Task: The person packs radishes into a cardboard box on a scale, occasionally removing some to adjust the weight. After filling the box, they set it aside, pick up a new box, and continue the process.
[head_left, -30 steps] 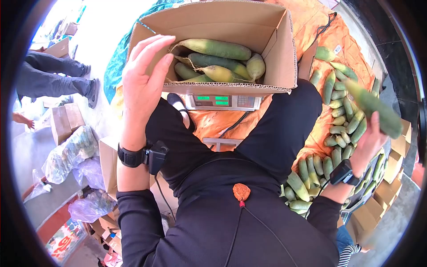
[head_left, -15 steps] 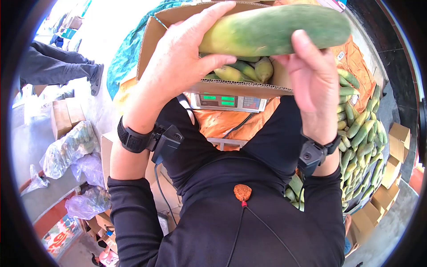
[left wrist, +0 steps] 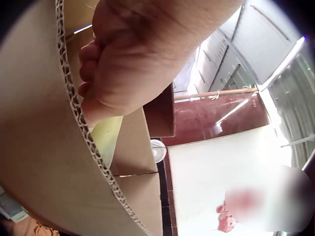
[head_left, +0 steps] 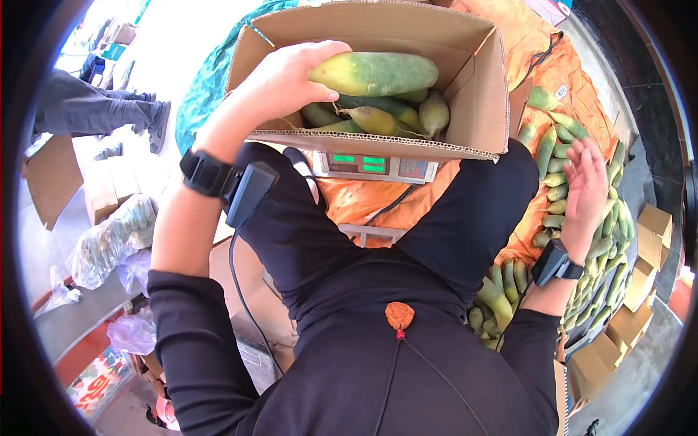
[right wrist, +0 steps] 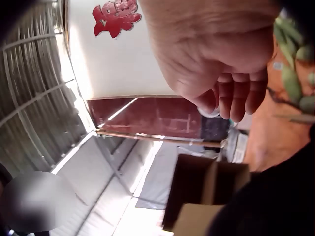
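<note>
A large green radish (head_left: pixel 385 74) extends from the left hand (head_left: pixel 280 86), pinched at its paler end between thumb and fingers. Beneath that hand, other radishes (head_left: pixel 374 120) lie in an open cardboard box (head_left: pixel 407 147) on a digital scale (head_left: pixel 372 164). The left hand alone bears the radish, leaving the right hand (head_left: pixel 586 182) free, fingers loosely extended, beside piled radishes (head_left: pixel 558 192).

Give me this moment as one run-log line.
left hand: holding radish at mouth of box | right hand: empty, open, by radish pile | box: open, radishes inside | scale: display lit green
</note>
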`<move>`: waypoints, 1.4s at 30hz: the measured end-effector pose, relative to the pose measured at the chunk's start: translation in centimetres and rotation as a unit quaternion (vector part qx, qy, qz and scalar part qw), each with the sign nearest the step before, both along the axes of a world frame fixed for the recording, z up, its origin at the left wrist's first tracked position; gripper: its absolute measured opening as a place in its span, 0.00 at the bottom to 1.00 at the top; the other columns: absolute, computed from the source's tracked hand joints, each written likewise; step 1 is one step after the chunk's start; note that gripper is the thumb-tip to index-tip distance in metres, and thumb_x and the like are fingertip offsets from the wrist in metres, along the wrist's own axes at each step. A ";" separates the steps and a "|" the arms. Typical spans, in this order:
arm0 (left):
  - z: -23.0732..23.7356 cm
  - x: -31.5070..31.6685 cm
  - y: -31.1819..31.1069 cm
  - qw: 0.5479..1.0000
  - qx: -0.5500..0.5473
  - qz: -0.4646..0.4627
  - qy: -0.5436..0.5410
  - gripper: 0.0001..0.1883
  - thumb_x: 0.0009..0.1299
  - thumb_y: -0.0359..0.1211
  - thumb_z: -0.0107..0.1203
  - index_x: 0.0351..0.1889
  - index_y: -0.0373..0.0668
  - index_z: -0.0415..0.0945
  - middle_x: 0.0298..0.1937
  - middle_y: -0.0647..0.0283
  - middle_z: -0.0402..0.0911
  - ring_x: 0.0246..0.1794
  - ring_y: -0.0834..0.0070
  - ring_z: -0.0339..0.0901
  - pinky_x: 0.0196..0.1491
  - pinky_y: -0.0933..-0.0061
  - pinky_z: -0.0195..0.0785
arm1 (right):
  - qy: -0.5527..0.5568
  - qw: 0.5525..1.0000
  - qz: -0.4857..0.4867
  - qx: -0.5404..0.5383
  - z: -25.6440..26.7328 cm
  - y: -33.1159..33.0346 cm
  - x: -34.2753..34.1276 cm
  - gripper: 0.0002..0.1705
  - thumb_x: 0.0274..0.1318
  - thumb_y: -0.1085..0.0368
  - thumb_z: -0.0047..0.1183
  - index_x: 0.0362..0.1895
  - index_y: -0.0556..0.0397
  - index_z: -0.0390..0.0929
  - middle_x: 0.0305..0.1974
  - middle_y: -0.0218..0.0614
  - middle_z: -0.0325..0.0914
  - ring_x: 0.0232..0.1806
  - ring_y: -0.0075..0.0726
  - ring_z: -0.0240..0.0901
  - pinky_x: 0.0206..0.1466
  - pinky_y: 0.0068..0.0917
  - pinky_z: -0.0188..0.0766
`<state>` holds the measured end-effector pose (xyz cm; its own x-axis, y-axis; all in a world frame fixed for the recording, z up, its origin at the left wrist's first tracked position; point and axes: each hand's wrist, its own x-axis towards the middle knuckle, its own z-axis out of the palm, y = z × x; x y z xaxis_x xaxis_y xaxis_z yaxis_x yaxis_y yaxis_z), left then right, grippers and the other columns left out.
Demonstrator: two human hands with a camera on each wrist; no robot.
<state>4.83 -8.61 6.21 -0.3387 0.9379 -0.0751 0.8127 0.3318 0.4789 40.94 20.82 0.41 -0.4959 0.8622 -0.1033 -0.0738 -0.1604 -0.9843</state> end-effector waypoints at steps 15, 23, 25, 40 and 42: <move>-4.8 -1.2 2.0 0.981 -0.184 -0.054 0.009 0.29 0.63 0.31 0.57 0.65 0.48 0.64 0.58 0.50 0.71 0.59 0.55 0.67 0.61 0.62 0.61 | -0.445 0.886 -0.061 0.119 -25.0 -6.1 23.5 0.12 0.55 0.66 0.54 0.40 0.61 0.78 0.34 0.36 0.80 0.34 0.32 0.76 0.38 0.28 0.73; 0.6 1.3 -1.1 0.999 -0.018 0.050 0.003 0.22 0.66 0.30 0.54 0.59 0.43 0.70 0.57 0.55 0.73 0.59 0.64 0.70 0.60 0.70 0.60 | -0.702 0.684 0.186 0.075 -25.8 -12.8 26.7 0.26 0.42 0.48 0.64 0.45 0.47 0.78 0.46 0.45 0.77 0.49 0.51 0.72 0.50 0.45 0.70; 1.1 2.3 -2.5 0.997 0.005 0.082 0.006 0.21 0.66 0.30 0.54 0.59 0.42 0.71 0.57 0.56 0.73 0.59 0.65 0.70 0.61 0.70 0.60 | -0.714 0.661 0.227 0.042 -26.5 -14.4 26.6 0.27 0.41 0.49 0.64 0.47 0.45 0.76 0.49 0.44 0.75 0.53 0.51 0.70 0.53 0.46 0.69; 1.7 6.6 -6.3 0.968 0.068 0.239 0.030 0.19 0.65 0.26 0.53 0.55 0.40 0.74 0.55 0.57 0.75 0.59 0.66 0.70 0.61 0.70 0.59 | -0.710 0.609 0.262 0.237 -37.4 -20.7 30.3 0.29 0.55 0.59 0.48 0.62 0.46 0.62 0.58 0.37 0.66 0.63 0.41 0.59 0.63 0.54 0.56; 1.8 6.9 -6.4 0.965 0.072 0.253 0.008 0.18 0.66 0.26 0.53 0.55 0.40 0.74 0.55 0.57 0.75 0.59 0.66 0.70 0.62 0.70 0.59 | -0.742 0.471 0.332 0.341 -36.2 -19.8 30.5 0.30 0.57 0.58 0.47 0.65 0.46 0.60 0.60 0.36 0.65 0.64 0.40 0.58 0.64 0.57 0.54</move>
<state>11.77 -14.97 7.97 -0.7555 0.6530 0.0531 0.5727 0.6188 0.5377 71.41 1.07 -35.75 -0.4980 0.6520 -0.5717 0.6214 0.7282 0.2892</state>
